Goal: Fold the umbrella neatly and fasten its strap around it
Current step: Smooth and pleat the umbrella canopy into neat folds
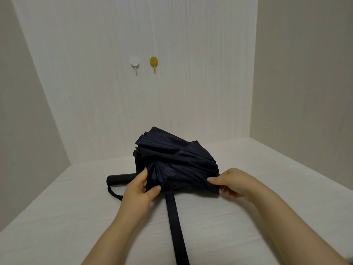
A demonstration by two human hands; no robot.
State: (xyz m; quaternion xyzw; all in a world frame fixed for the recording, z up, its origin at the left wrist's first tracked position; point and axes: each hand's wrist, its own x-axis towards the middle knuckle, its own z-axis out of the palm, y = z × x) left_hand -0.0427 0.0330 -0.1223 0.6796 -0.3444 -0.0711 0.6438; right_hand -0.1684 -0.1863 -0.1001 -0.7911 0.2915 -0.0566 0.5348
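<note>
Dark navy umbrella [175, 159] lies bunched on white tabletop [267, 178], handle [120, 180] pointing left. Strap [174, 222] trails loose toward near edge. Left hand [140, 185] grip pinching canopy fabric; right hand [235, 183] grip pinching canopy's right edge.

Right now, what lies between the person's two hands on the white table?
In the head view, crumpled dark navy umbrella fabric spans from left hand to right hand; its long flat strap trails toward the camera.

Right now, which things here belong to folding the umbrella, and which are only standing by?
Job:
umbrella, canopy loose, gripped by left hand and right hand
strap, unfastened, lying toward the camera
handle

Not needed:
white hook
yellow hook
</note>
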